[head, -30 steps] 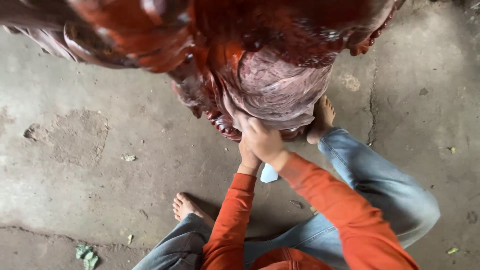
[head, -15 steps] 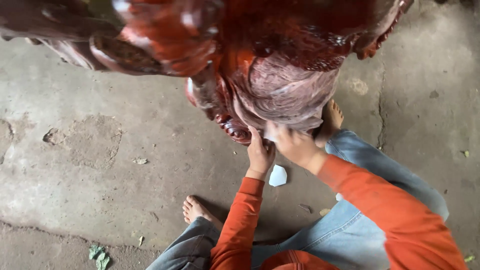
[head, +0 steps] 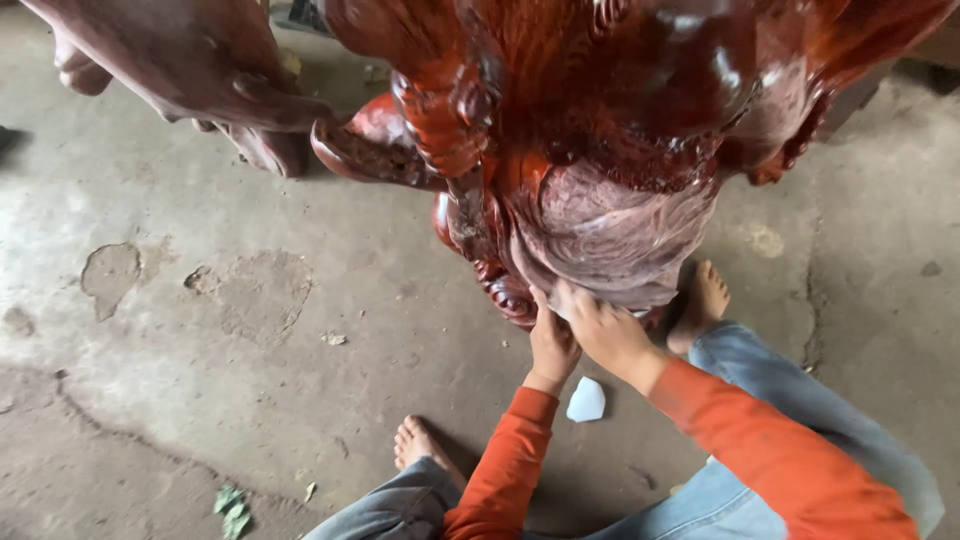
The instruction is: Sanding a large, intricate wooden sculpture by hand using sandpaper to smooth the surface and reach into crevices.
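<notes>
Both hands, the left hand [head: 551,345] and right hand [head: 605,330], press together on the big red wooden statue [head: 600,150], which might tip onto the bare feet [head: 700,305] nearby.

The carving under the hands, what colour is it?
Glossy reddish-brown carving, paler and duller near the hands; head view.
</notes>
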